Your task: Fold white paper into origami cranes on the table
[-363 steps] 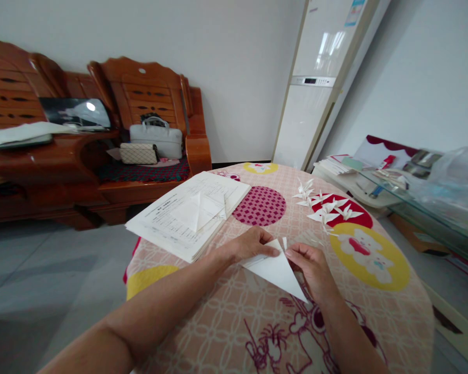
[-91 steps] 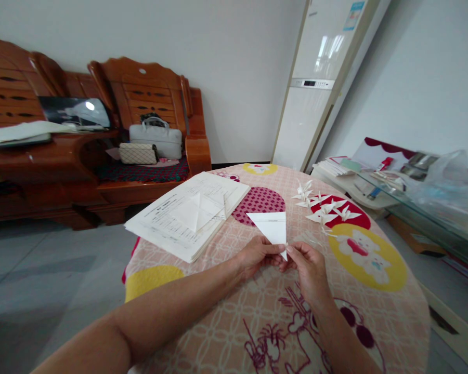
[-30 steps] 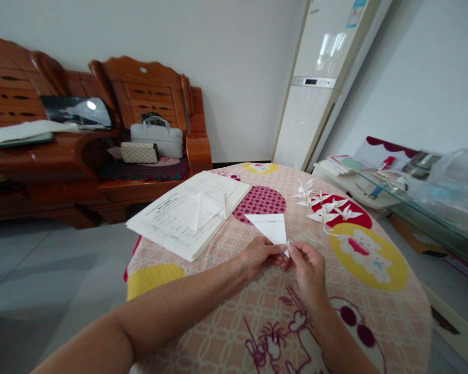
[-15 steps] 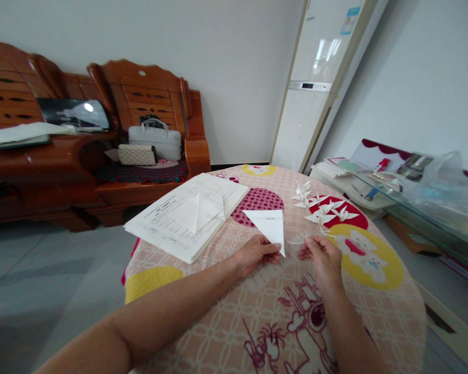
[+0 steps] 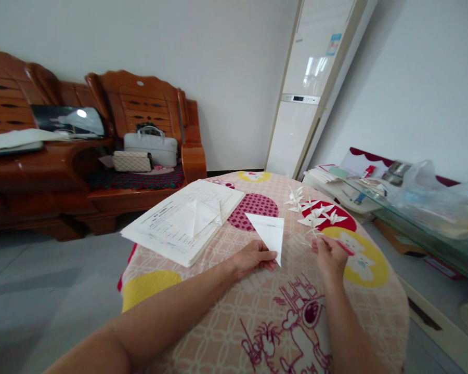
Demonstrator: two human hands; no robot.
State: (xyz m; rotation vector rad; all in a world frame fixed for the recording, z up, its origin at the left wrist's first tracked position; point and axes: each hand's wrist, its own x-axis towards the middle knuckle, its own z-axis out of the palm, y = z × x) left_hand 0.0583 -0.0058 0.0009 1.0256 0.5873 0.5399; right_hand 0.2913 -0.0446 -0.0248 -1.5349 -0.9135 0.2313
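My left hand (image 5: 257, 258) pinches the lower corner of a folded white paper triangle (image 5: 268, 228), thumb on top, with a line of small print near its upper edge. To the right, my right hand (image 5: 330, 255) is closed with fingertips pinched on what looks like a thin white paper strip (image 5: 308, 242); its outline is hard to make out. Just beyond that hand lie several white folded paper cranes (image 5: 316, 212) in a cluster. On the left of the table, a loose folded paper piece (image 5: 195, 217) rests on a stack of printed sheets (image 5: 159, 228).
A patterned tablecloth (image 5: 218, 317) covers the round table. At right stands a glass-topped stand (image 5: 405, 223) with papers and a plastic bag (image 5: 421, 187). Wooden chairs (image 5: 140, 104) holding bags are at back left, and a tall white air conditioner (image 5: 294, 124) stands behind the table.
My right hand has moved right, away from the paper triangle and closer to the cranes, taking the strip along. My left hand keeps its hold on the triangle. The view has shifted slightly.
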